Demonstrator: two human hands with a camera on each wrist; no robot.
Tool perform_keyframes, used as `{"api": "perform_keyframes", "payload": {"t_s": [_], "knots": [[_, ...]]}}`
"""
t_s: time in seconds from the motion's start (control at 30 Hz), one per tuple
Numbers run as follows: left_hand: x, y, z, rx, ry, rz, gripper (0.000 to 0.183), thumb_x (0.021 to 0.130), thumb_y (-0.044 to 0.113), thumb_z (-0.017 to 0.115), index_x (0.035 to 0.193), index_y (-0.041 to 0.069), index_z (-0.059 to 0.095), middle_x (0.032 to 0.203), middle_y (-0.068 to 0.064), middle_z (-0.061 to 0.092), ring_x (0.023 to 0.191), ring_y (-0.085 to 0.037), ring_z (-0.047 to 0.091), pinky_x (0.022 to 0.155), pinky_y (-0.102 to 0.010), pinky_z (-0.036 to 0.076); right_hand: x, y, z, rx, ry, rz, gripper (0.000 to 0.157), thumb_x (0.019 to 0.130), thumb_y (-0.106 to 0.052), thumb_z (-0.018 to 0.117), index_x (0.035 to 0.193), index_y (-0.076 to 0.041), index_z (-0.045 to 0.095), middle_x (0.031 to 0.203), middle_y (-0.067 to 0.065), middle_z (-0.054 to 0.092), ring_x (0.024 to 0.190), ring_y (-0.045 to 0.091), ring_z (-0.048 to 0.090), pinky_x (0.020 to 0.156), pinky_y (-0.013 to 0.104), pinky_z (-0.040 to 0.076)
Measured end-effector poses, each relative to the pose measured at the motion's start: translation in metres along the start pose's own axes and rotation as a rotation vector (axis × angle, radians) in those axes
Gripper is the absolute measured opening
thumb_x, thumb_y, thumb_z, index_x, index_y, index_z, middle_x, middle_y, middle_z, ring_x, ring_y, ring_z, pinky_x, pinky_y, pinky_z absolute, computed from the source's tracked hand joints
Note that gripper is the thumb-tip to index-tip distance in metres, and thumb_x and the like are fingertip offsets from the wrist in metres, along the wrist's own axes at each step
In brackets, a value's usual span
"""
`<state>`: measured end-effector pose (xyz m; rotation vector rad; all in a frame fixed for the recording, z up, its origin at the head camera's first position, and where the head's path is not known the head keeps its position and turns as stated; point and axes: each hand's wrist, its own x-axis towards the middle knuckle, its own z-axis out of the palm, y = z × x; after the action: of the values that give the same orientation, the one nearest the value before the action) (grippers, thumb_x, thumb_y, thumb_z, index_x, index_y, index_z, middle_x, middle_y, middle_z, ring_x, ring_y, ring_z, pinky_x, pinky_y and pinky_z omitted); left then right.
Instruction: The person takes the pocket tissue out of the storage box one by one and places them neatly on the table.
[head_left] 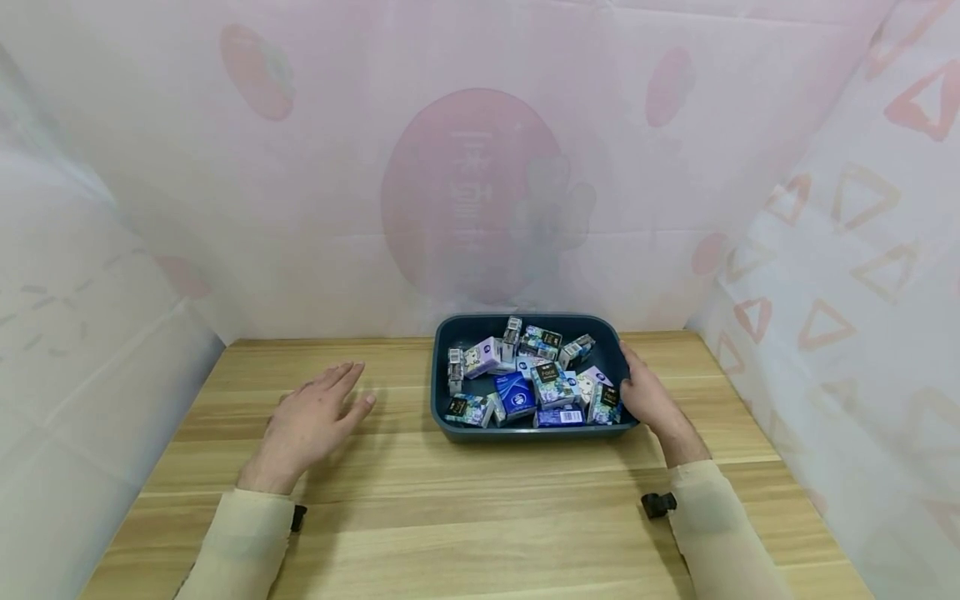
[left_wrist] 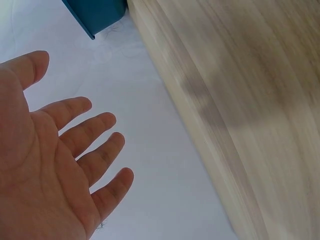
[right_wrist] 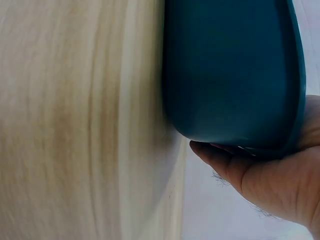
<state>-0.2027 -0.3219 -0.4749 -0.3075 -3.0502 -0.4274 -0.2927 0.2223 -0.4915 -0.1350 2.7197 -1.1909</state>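
Bin (head_left: 495, 435) of packs (head_left: 514, 395): gripping right end with right hand (head_left: 651, 398), holding left hand (head_left: 306, 427) spread, empty; seemingly positioning bin, probably needing left hand's grip next.

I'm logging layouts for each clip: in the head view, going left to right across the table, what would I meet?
Left hand → tub with small packs inside → right hand holding the tub's right end.
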Motion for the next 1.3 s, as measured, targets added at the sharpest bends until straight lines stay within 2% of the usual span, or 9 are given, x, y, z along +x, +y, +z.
{"api": "perform_keyframes", "payload": {"t_s": [0.27, 0.47, 0.8, 1.03, 1.3], "knots": [[0.002, 0.005, 0.002, 0.009, 0.022, 0.030, 0.075, 0.124, 0.053, 0.055, 0.180, 0.006, 0.044, 0.184, -0.024, 0.050, 0.166, -0.054, 0.053, 0.131, -0.080, 0.046, 0.002, 0.004, 0.003, 0.013, -0.009, -0.019, 0.082, 0.111, 0.013, 0.032, 0.185, 0.005, -0.004, 0.193, 0.036, -0.001, 0.181, 0.059, 0.003, 0.149, 0.072, 0.007], [0.007, 0.019, 0.003, -0.005, 0.045, 0.051, 0.071, 0.123, 0.049, 0.059, 0.179, 0.007, 0.046, 0.182, -0.023, 0.052, 0.163, -0.054, 0.057, 0.131, -0.077, 0.049, 0.001, 0.004, 0.005, 0.028, -0.015, -0.016, 0.085, 0.110, 0.013, 0.031, 0.185, 0.003, -0.006, 0.194, 0.035, -0.002, 0.181, 0.058, 0.001, 0.149, 0.071, 0.006], [0.025, 0.066, 0.011, -0.057, 0.064, 0.089, 0.067, 0.120, 0.044, 0.066, 0.177, 0.011, 0.052, 0.179, -0.020, 0.058, 0.162, -0.051, 0.059, 0.133, -0.077, 0.048, 0.000, 0.004, 0.005, 0.026, -0.019, -0.012, 0.088, 0.109, 0.014, 0.031, 0.186, 0.001, -0.008, 0.194, 0.034, -0.003, 0.181, 0.058, 0.002, 0.149, 0.072, 0.007], [0.037, 0.101, 0.017, -0.081, 0.009, 0.102, 0.068, 0.118, 0.046, 0.070, 0.178, 0.018, 0.053, 0.180, -0.016, 0.058, 0.163, -0.046, 0.060, 0.133, -0.072, 0.050, 0.002, 0.004, 0.005, -0.010, -0.008, -0.002, 0.086, 0.109, 0.012, 0.032, 0.186, 0.002, -0.006, 0.194, 0.034, 0.001, 0.181, 0.059, 0.004, 0.149, 0.072, 0.006], [0.053, 0.125, 0.026, -0.088, -0.020, 0.109, 0.065, 0.116, 0.045, 0.075, 0.174, 0.019, 0.058, 0.178, -0.013, 0.061, 0.162, -0.043, 0.063, 0.132, -0.069, 0.053, 0.001, 0.000, 0.005, -0.043, -0.002, 0.007, 0.084, 0.111, 0.011, 0.032, 0.186, 0.002, -0.005, 0.193, 0.035, 0.004, 0.180, 0.060, 0.007, 0.148, 0.072, 0.007]]}}
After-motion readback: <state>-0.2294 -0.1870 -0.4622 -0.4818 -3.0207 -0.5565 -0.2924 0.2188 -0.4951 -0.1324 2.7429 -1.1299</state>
